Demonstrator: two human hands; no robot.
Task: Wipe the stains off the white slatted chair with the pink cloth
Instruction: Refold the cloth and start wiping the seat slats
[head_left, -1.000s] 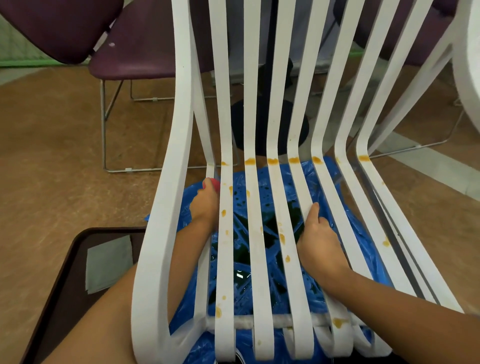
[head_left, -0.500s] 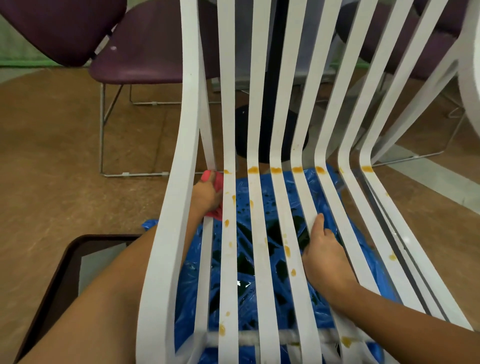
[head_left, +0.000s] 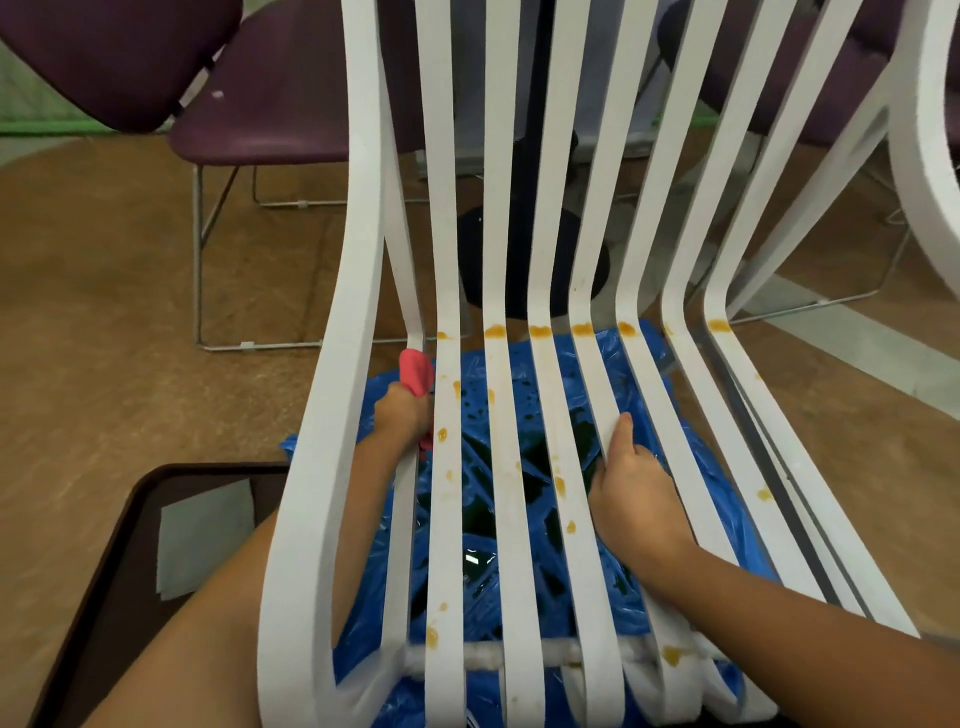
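Leftward, behind the thick outer frame rail, left hand (head_left: 402, 415) clenched round the pink cloth (head_left: 415, 370), cloth bunched against the thin second slat near the bend of the white slatted chair (head_left: 332, 415); forearm threaded between frame and slat, partly hidden by both. Right hand (head_left: 631, 493) lying over the middle slats, thumb stretched up along one slat edge, fingers curled down out of sight between slats, so grip on the slat impossible to confirm. Between the hands, three smooth painted slats, flat and ribbon-like, curving from seat up into backrest. Orange stains (head_left: 540, 331) in a row across the bend, six clear blots, plus smaller drips scattered down the seat slats and two larger ones near the front crossbar. Beneath the seat, crinkled glossy blue plastic sheet (head_left: 727, 519), speckled with dark wet patches. Lower left, dark brown tray (head_left: 119, 571) with rounded corner, holding one pale folded sheet (head_left: 205, 535). Beyond, two purple padded chairs (head_left: 270, 114) on thin metal wire legs, and one black round pedestal base (head_left: 535, 260) seen through the slats, all on brown mottled floor (head_left: 104, 312).
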